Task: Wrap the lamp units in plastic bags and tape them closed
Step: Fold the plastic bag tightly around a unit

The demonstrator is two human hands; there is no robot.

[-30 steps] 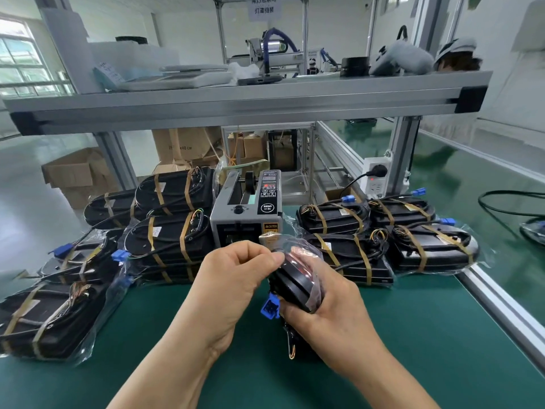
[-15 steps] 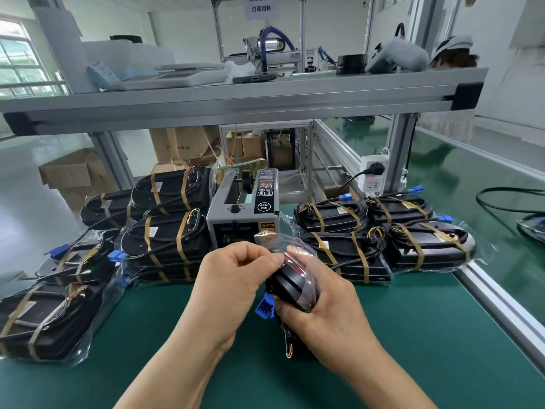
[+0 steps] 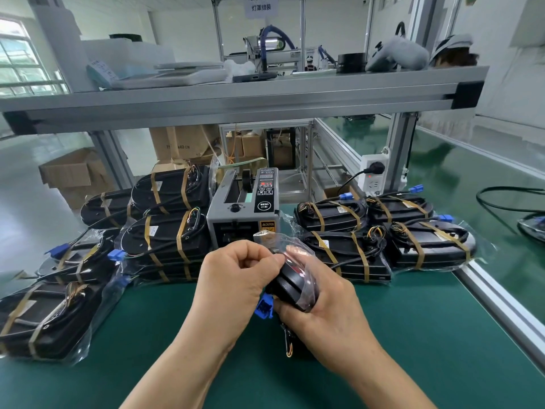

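black lamp unit [image 3: 287,286], upright, in clear plastic bag [image 3: 298,255]

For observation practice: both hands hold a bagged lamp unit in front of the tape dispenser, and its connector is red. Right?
No: in the head view the connector is blue, not red. The left hand and right hand do hold the bagged lamp unit in front of the tape dispenser.

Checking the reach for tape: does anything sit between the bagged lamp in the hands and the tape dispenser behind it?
Nothing visible. The left hand and right hand hold the bagged lamp directly before the tape dispenser; wrapped stacks lie to either side, off that path.
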